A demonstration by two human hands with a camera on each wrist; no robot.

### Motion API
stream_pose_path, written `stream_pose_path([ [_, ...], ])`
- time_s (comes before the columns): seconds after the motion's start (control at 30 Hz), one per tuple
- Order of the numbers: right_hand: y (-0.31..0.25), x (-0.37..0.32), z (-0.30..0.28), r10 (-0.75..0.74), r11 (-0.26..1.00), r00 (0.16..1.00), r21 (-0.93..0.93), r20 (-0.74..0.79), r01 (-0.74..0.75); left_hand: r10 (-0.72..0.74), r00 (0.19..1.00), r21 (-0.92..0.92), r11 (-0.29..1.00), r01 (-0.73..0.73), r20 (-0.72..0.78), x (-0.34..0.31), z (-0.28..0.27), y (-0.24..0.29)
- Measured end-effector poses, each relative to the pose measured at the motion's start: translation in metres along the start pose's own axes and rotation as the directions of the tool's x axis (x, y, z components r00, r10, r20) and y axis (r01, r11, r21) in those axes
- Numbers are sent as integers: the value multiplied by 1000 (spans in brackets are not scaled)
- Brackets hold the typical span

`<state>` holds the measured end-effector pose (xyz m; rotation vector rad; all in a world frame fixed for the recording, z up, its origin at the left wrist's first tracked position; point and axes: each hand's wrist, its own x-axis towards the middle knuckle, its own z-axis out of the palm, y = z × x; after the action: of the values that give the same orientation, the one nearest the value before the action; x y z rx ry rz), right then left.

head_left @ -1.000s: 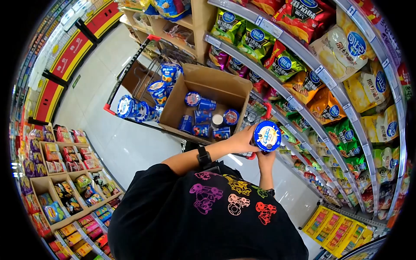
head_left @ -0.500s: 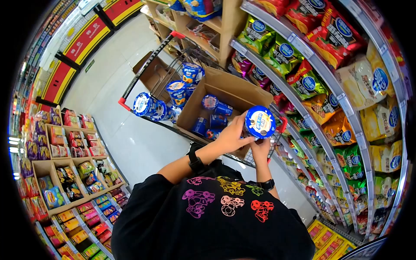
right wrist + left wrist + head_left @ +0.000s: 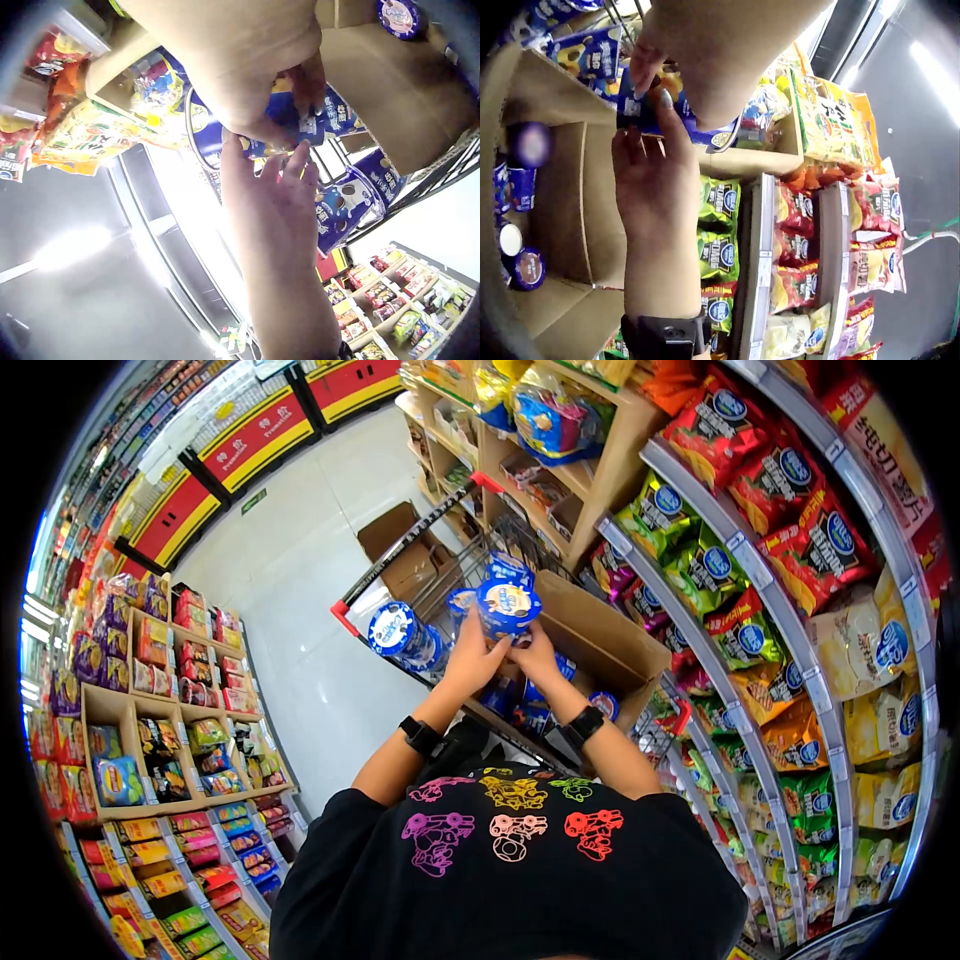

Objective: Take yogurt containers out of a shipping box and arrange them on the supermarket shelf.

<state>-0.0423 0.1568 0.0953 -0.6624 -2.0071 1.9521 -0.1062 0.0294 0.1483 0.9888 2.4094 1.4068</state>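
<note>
Both hands hold a blue snack cup (image 3: 508, 608) by its sides, its round printed lid facing up. My left hand (image 3: 470, 660) grips the near left of the cup and my right hand (image 3: 537, 660) the near right. From the right wrist view, the fingers of both hands curl round the cup (image 3: 281, 109). Similar blue cups (image 3: 400, 630) stand in the shopping cart at the left, and another cup (image 3: 510, 568) shows just behind the held one. Beside them is an open cardboard box (image 3: 620, 650) with several cups lying in it; the hands partly hide these.
The cart's handle (image 3: 410, 550) runs along its far left side, near a brown cardboard piece (image 3: 385, 540). Shelves of chip bags (image 3: 780, 550) rise close on the right. A wooden rack (image 3: 590, 480) stands beyond the cart, and snack bins (image 3: 160, 740) stand at the left.
The held cup and both hands have moved left, from the right end of the box to over the standing cups. The head view has also shifted, so the cart appears further right.
</note>
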Motion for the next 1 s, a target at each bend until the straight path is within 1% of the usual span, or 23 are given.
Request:
stream_pose_path([
  [0.03, -1, 9, 9, -54, 998, 998, 13, -20, 54, -4, 999, 3, 1000, 4, -32, 5, -3, -6],
  [0.07, 12, 24, 16, -38, 999, 999, -12, -1, 38, -25, 999, -16, 1000, 24, -42, 9, -6, -13],
  [0.13, 1, 35, 31, -18, 981, 997, 195, 69, 4, -69, 996, -58, 996, 66, -58, 17, -14, -18],
  [0.17, -4, 40, 34, -14, 993, 999, 118, 48, 9, -76, 995, -86, 994, 70, -65, 22, -14, -25],
  [0.2, -11, 45, 39, -79, 995, 997, 60, 26, 78, -63, 994, -72, 996, 56, -87, 27, -16, -29],
  [0.27, -22, 47, 44, 22, 992, 997, 125, 72, -31, -50, 991, -45, 998, 44, -126, 29, -18, -38],
  [0.33, 13, 68, 48, -6, 998, 996, 61, 86, 1, -75, 991, -98, 993, 65, -110, 28, -17, -52],
  [0.37, 23, 80, 49, -30, 999, 995, 31, 96, 28, -90, 992, -136, 988, 77, -92, 28, -17, -58],
  [0.4, 22, 80, 52, -8, 1000, 998, -11, 62, 9, -100, 992, -172, 981, 86, -75, 29, -17, -63],
  [0.47, 63, 103, 56, -115, 987, 992, -105, 43, 119, -98, 994, -222, 971, 84, -55, 26, -16, -68],
  [0.5, 66, 105, 55, -181, 963, 982, -192, 55, 188, -130, 991, -235, 965, 117, -41, 24, -16, -68],
  [0.53, 41, 90, 56, -14, 977, 999, -210, 40, 23, -136, 990, -238, 963, 125, -32, 23, -14, -69],
  [0.6, 27, 81, 57, 6, 986, 999, -168, 49, 2, -149, 989, -242, 960, 141, -14, 20, -10, -74],
  [0.7, 41, 87, 57, -27, 984, 997, -176, 77, 40, -62, 998, -122, 991, 59, -26, 16, -4, -83],
  [0.77, 45, 86, 57, 9, 997, 995, -79, 102, -1, -19, 999, -28, 999, 19, -27, 13, -4, -81],
  [0.8, 48, 86, 57, 26, 999, 993, -31, 115, -23, -53, 999, -73, 996, 54, 12, 13, -6, -78],
  [0.83, 51, 86, 59, 18, 998, 996, -68, 91, -12, -86, 995, -116, 989, 92, 52, 14, -9, -74],
  [0.87, 54, 86, 57, -16, 997, 993, -76, 118, 25, -117, 989, -159, 979, 131, 94, 14, -10, -72],
  [0.93, 52, 84, 53, -82, 991, 982, -89, 172, 98, -139, 986, -186, 970, 155, 96, 15, -7, -76],
  [1.0, 51, 82, 52, -61, 994, 982, -76, 181, 76, -150, 984, -180, 970, 166, 99, 15, 0, -88],
])
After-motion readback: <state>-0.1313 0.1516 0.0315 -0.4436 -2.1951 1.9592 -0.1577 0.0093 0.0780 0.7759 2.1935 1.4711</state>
